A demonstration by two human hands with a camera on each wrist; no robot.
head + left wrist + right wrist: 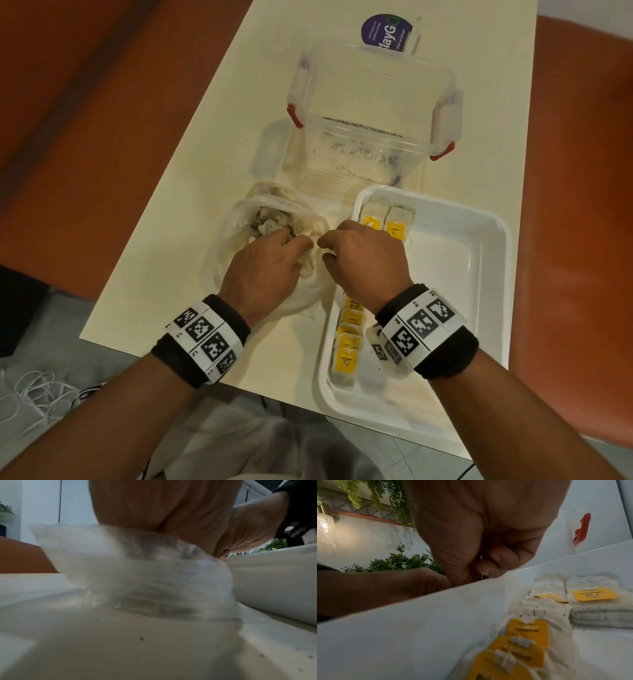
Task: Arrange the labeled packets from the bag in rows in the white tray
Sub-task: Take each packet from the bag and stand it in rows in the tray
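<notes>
Thin clear plastic bag [263, 240] of tagged tea bags [270, 219] sits beside the white tray [479, 260], both hands, left hand [263, 263] and right hand [363, 257], pinching its mouth; tangled strings could drag several packets out together.

A cream tabletop [164, 274] carries everything here, its pale surface flecked with a few dark specks at the near end. At the far end a round purple sticker [385, 32] shows on it, partly hidden by the clear plastic box [373, 113] with red clips that stands just in front. A clear lid [270, 150] lies flat beside the box's left near corner. Nearer, to the left, a thin plastic bag [239, 219] of packets sits crumpled and open-mouthed on the surface. Just beside it on the right lies a white tray [493, 260], its near corner reaching out past the tabletop's near edge.
</notes>
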